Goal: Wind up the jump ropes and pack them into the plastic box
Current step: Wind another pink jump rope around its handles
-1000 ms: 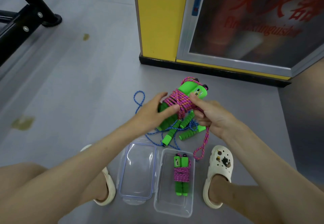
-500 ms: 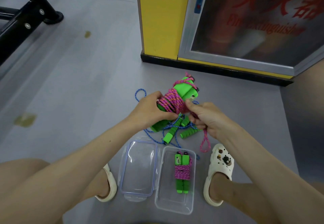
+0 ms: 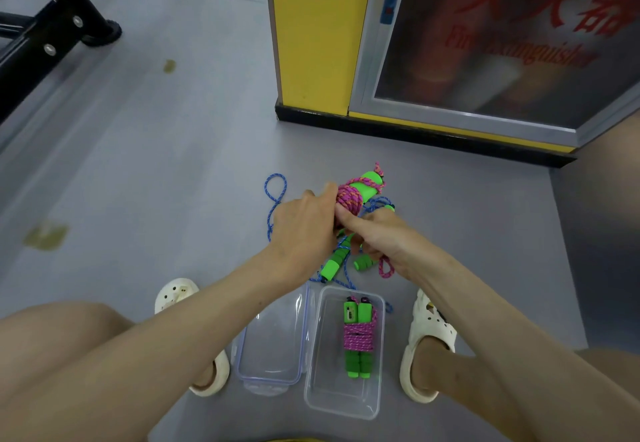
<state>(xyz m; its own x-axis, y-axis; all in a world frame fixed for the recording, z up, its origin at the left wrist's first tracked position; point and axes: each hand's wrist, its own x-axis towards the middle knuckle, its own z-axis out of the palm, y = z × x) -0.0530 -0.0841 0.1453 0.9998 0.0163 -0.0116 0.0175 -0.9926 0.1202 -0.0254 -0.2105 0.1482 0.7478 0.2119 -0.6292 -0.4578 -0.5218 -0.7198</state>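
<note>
1. Beyond the box [image 3: 332, 396], left hand [image 3: 304, 230] grips a wound pink rope [image 3: 351, 197]; right hand [image 3: 381, 237] pinches its tail.
2. Tight, even turns and a tucked end would likely keep it packable.

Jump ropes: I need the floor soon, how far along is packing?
Done: one wound pink rope lies in the plastic box. In hand: the left hand grips a second pink rope, the right hand pinches its loose tail. Left: the blue rope lies unwound on the floor.
</note>
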